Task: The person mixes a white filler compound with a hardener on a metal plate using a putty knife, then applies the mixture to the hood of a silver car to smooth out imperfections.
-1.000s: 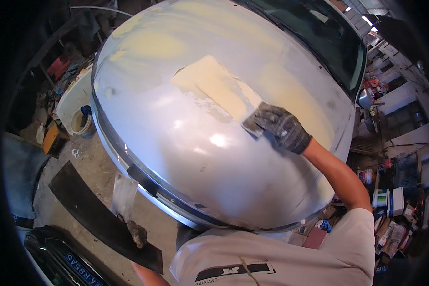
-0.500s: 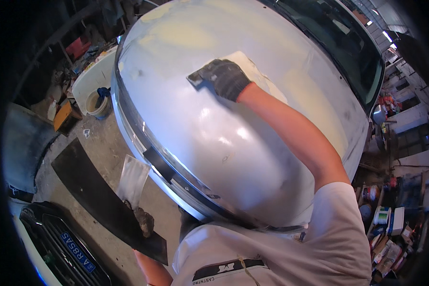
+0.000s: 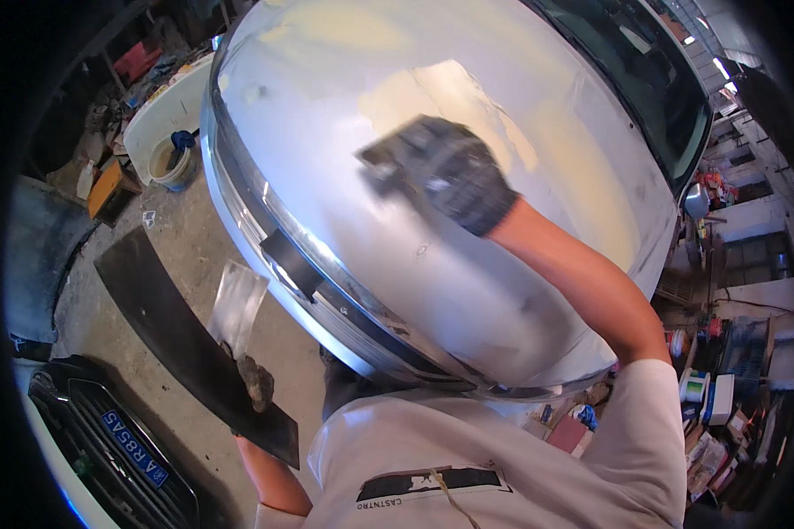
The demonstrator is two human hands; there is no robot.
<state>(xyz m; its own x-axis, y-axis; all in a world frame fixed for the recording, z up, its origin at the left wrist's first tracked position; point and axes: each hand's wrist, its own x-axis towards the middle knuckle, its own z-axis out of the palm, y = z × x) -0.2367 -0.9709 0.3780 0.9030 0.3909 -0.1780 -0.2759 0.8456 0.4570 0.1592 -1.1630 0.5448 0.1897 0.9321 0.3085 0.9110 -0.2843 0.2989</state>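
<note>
Over the grey-and-yellow patched car hood, my right hand in a dark glove is closed on a flat putty spreader, blurred by motion. Just beyond it lies a cream smear of filler on the hood; whether the spreader touches the surface I cannot tell. At the lower left, my left hand, in a stained glove and mostly hidden, grips a long curved black board. A putty knife with a pale metal blade sticks up beside the board from the same hand.
The car's front grille trim runs between me and the hood. Left of it stand a bucket, an orange box and a loose panel. Another car's front is at lower left. Cluttered shelves line the right.
My right hand has pulled back toward me and slightly right, off the cream filler, which now shows more fully. My left hand with the board and knife has shifted little.
</note>
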